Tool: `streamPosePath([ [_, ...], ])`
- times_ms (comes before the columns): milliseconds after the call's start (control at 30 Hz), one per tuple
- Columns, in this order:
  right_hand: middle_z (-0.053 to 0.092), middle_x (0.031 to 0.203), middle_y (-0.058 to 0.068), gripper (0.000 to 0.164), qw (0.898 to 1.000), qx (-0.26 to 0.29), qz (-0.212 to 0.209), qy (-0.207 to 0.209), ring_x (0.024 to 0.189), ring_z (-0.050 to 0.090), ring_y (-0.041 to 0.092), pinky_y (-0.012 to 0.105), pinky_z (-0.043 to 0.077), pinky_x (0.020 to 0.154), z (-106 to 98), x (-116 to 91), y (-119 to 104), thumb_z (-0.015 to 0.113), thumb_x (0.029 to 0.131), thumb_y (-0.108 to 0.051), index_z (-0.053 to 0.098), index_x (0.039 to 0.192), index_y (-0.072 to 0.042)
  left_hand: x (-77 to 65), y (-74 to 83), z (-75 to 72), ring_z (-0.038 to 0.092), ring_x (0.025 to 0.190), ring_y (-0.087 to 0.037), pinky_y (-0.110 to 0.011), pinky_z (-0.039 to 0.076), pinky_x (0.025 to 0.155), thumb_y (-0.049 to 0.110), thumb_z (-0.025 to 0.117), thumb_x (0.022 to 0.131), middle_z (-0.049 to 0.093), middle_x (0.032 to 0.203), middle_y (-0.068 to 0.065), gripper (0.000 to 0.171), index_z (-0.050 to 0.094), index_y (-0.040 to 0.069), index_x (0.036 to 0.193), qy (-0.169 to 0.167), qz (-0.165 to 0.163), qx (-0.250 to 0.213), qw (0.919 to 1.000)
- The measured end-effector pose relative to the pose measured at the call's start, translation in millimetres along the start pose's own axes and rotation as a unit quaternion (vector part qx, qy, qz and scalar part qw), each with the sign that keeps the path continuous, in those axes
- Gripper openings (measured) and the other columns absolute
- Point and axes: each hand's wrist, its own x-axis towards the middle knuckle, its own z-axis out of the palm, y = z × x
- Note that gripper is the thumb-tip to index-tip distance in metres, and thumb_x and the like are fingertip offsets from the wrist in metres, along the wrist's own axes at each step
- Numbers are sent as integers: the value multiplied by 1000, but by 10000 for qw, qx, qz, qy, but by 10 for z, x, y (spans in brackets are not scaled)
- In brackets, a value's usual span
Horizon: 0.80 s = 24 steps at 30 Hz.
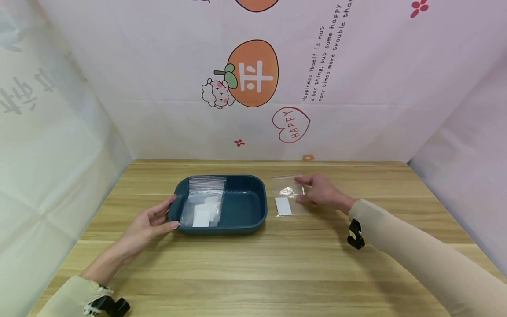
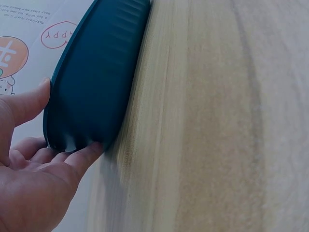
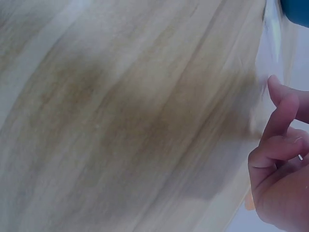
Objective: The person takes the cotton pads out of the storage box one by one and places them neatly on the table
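Observation:
A dark teal tray (image 1: pixel 245 211) stands on the wooden table. My left hand (image 1: pixel 152 220) grips its left end; in the left wrist view the thumb lies at one edge of the tray (image 2: pixel 96 72) and the fingers curl against its end. Inside, at the left, lies an overlapping stack of clear zip-lock bags (image 1: pixel 206 198) with white cards showing through. To the right of the tray my right hand (image 1: pixel 321 191) holds a single clear zip-lock bag (image 1: pixel 285 189) at its right side, thumb and index finger bent. A white card (image 1: pixel 283 206) sits in that bag's lower left corner.
The wooden table (image 1: pixel 253 273) runs back to a printed white cloth (image 1: pixel 178 66) hanging behind it. Cloth walls (image 1: pixel 51 154) also close in on the left and right. A small black device (image 1: pixel 355 234) is strapped at the right wrist.

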Motion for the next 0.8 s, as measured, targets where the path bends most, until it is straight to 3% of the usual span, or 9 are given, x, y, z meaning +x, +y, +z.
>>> streamPosePath([
  [233,38,157,35,79,9994,-335,9,89,43,50,13,26,47,45,29,5,-2,87,85,-4,49,154,2,1,-11,6,21,152,-50,-15,43,99,14,73,102,13,172,-23,83,23,8,168,38,8,-27,10000],
  [333,38,159,33,77,9983,-559,8,174,47,57,23,31,51,49,33,-8,-27,87,86,-5,51,153,2,-1,-13,8,21,152,-50,-15,44,98,13,72,102,13,172,-24,83,22,7,168,29,10,-55,10000],
  [400,41,158,32,73,9956,-883,-180,247,75,72,35,41,60,71,30,-24,-57,87,85,-6,54,150,5,0,-12,7,21,152,-50,-15,44,98,13,72,102,12,172,-24,84,22,6,168,21,33,-72,10000],
  [433,43,157,31,71,9941,-1013,-279,284,93,72,40,47,60,85,29,-33,-76,87,85,-6,56,147,6,0,-10,6,21,152,-50,-15,44,99,13,72,102,12,172,-24,84,22,6,168,18,40,-78,10000],
  [500,49,153,30,66,9910,-1196,-487,340,126,60,48,58,46,107,33,-47,-106,87,84,-6,60,143,7,3,-5,2,21,152,-49,-15,44,99,13,72,102,12,172,-23,84,21,6,168,9,60,-79,10000],
  [567,55,149,27,62,9880,-1335,-692,346,144,42,49,62,30,118,40,-58,-131,87,83,-6,63,139,8,4,0,-1,21,152,-49,-15,44,99,14,72,102,11,172,-23,84,21,6,168,12,73,-72,9999],
  [800,62,143,22,56,9883,-1334,-683,274,141,48,46,62,33,117,114,-50,-143,86,82,-2,68,135,4,-4,1,6,25,151,-49,-16,44,99,13,73,101,14,172,-24,84,22,6,168,48,52,-56,10000],
])
